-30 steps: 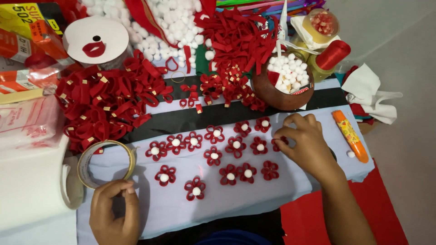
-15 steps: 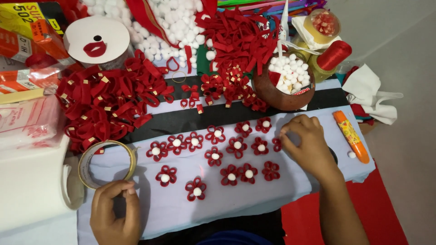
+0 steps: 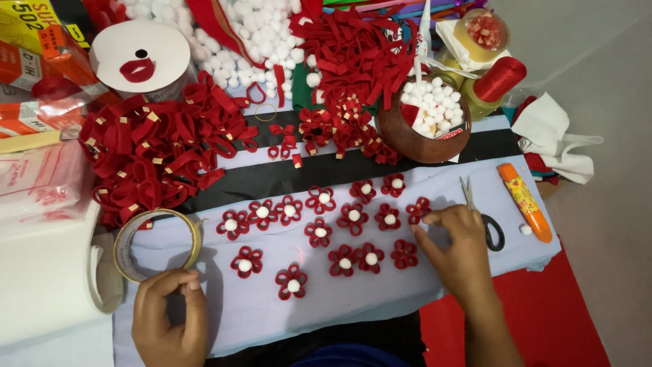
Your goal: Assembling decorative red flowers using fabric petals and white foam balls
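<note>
Resting on the pale cloth [image 3: 339, 306], the right hand [image 3: 456, 248] has its fingers curled together, with the fingertips [image 3: 422, 234] touching a red ribbon flower [image 3: 418, 209] at the end of the top row. It pinches nothing that I can see. Just beside this hand lie the scissors [image 3: 483, 221], and farther out an orange glue tube [image 3: 525, 202]. The left hand [image 3: 168, 316] sits low on the cloth with its fingers bent loosely, holding nothing, near a roll of tape [image 3: 155, 243]. More red flowers with white middles [image 3: 292, 281] lie in rows between the two hands. Behind them are a pile of red ribbon loops [image 3: 156, 156] and a brown bowl [image 3: 421, 139] of white balls.
</note>
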